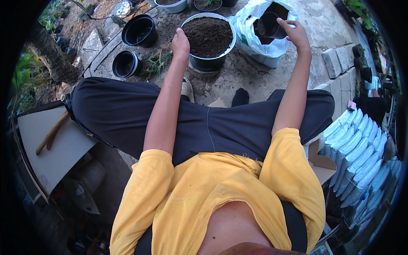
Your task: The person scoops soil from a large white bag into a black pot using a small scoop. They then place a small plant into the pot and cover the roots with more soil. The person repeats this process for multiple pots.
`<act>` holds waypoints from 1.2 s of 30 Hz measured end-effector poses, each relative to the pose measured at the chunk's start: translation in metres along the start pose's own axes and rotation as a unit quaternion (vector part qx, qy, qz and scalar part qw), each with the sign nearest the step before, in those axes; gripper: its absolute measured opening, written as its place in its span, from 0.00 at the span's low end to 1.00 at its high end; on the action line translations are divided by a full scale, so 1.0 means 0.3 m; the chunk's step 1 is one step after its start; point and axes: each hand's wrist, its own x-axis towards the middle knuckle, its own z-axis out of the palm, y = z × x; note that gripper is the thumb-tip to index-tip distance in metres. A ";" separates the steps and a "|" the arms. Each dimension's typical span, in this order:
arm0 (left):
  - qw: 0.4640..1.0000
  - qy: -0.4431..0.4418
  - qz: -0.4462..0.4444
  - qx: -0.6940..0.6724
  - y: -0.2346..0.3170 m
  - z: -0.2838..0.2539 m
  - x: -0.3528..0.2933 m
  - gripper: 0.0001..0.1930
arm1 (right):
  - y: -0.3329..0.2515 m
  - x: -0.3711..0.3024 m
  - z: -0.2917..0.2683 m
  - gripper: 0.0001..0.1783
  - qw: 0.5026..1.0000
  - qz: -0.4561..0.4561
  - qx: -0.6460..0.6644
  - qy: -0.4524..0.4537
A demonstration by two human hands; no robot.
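A wide pot with a white rim, heaped with dark soil, stands in front of me. At its left edge is my left hand, closed against the rim, its fingers partly hidden. My right hand grips a small black plant pot by its edge, thumb and fingers pinching the wall. That small pot is tilted inside the mouth of an open white plastic bag of dark soil, to the right of the wide pot. Whether the small pot has soil in it is hard to make out.
Two black pots, a larger one and a smaller one, stand left, beside a tuft of grass. More pots line the back. Stacked filled bags lie right, near concrete blocks. A wooden-handled tool rests left.
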 end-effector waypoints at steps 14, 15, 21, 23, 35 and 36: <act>1.000 -0.023 0.005 -0.006 0.011 -0.018 -0.010 0.33 | -0.382 -0.176 0.119 0.43 0.938 -0.193 -0.262 0.120; 1.000 -0.029 0.003 0.001 -0.004 -0.011 0.000 0.33 | -0.320 -0.141 0.119 0.43 0.939 -0.153 -0.281 0.126; 1.000 -0.028 0.003 -0.010 0.030 -0.009 -0.039 0.33 | 0.033 -0.026 0.263 0.37 0.953 -0.036 -0.287 0.091; 1.000 -0.026 0.009 -0.006 0.028 -0.013 -0.035 0.33 | 0.151 -0.020 0.374 0.34 0.944 -0.131 -0.278 0.119; 1.000 -0.023 0.006 0.020 0.019 0.001 -0.017 0.34 | 0.305 0.101 0.431 0.31 0.993 -0.053 -0.086 -0.058; 1.000 -0.023 0.004 0.018 0.021 -0.002 -0.023 0.33 | 0.299 0.106 0.428 0.33 0.996 -0.053 -0.037 -0.054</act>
